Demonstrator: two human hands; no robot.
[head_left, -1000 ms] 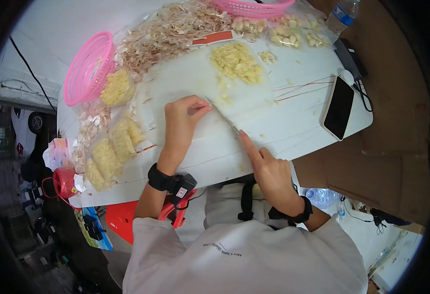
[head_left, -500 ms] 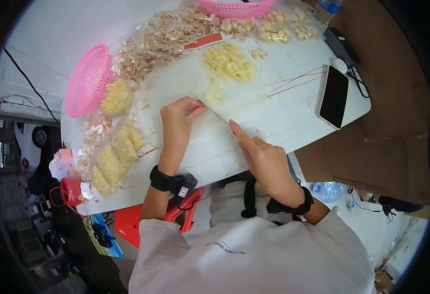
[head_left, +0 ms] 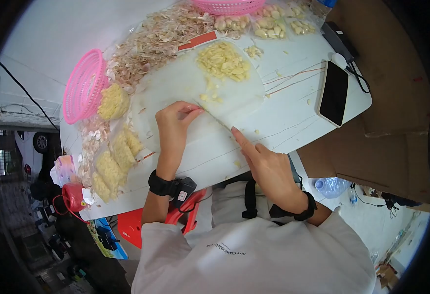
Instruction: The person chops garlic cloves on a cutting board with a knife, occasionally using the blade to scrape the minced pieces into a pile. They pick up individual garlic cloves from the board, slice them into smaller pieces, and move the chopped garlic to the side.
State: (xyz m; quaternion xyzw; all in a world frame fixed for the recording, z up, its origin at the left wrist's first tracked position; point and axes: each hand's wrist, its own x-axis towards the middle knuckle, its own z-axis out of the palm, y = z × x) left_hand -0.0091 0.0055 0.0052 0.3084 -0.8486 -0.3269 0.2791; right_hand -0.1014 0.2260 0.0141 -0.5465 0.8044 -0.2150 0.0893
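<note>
My right hand [head_left: 271, 169] grips a knife [head_left: 216, 118], its index finger stretched along the back of the thin blade. The blade points up and left over a white cutting board [head_left: 168, 81]. At the knife's far end, my left hand [head_left: 173, 125] has thumb and fingers pinched together beside the blade; whatever they hold is hidden. A heap of sliced garlic [head_left: 223, 61] lies on the upper right of the board. A few loose garlic pieces [head_left: 211, 97] sit between that heap and the blade.
Garlic skins [head_left: 158, 41] are piled behind the board. Pink baskets [head_left: 82, 90] stand left and at the back. Bags of chopped garlic [head_left: 109, 171] lie at left, bags of peeled cloves [head_left: 270, 28] at the back. A phone [head_left: 333, 94] rests near the right edge.
The view has shifted slightly. Both hands and the knife keep nearly the same pose, the knife tip a little closer to the left fingertips.
</note>
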